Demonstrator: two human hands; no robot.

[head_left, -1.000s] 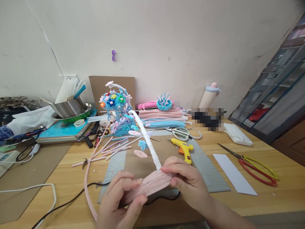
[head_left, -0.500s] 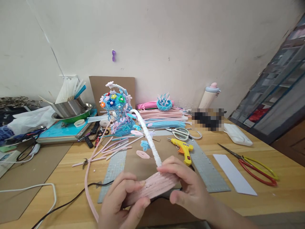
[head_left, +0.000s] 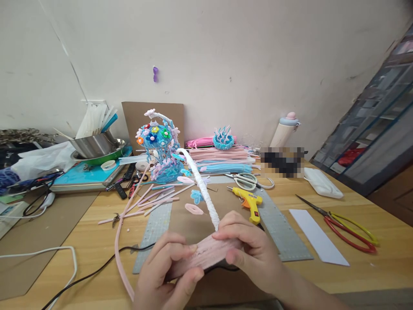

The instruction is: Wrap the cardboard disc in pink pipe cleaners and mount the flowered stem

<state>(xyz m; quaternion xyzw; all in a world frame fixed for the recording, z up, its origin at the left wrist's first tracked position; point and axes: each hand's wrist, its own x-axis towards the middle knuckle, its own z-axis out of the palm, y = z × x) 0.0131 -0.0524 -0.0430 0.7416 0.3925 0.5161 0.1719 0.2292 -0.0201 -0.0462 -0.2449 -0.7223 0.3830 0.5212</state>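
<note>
1. Pink chenille, wound into a flat ribbed pad (head_left: 206,254), sits clamped between both hands just above the near edge of the wooden table (head_left: 371,275).
2. Left hand (head_left: 164,275) pinches the pad's lower left end, thumb on top and fingers curled shut beneath it.
3. Right hand (head_left: 251,249) grips the pad's upper right end, fingers folded over it and closed tight.
4. A white wrapped stem (head_left: 201,185) rises from the pad between the hands and arcs away toward the back of the table.
5. A long loose pink pipe cleaner (head_left: 119,241) trails from the left hand's side and curves up to the left.
6. Under the hands lie a brown cardboard sheet (head_left: 187,224) and a grey cutting mat (head_left: 284,232), with a black cable (head_left: 97,271) running across them.
7. Just beyond the right hand lies a yellow glue gun (head_left: 250,202); white scissors (head_left: 248,181) lie behind it.
8. Red-and-yellow scissors (head_left: 348,224) and a white paper strip (head_left: 319,237) lie well apart to the right.
9. A blue flowered pipe-cleaner figure (head_left: 158,146) stands upright near the wall, beside stacked pink and blue pipe cleaners (head_left: 222,159).
</note>
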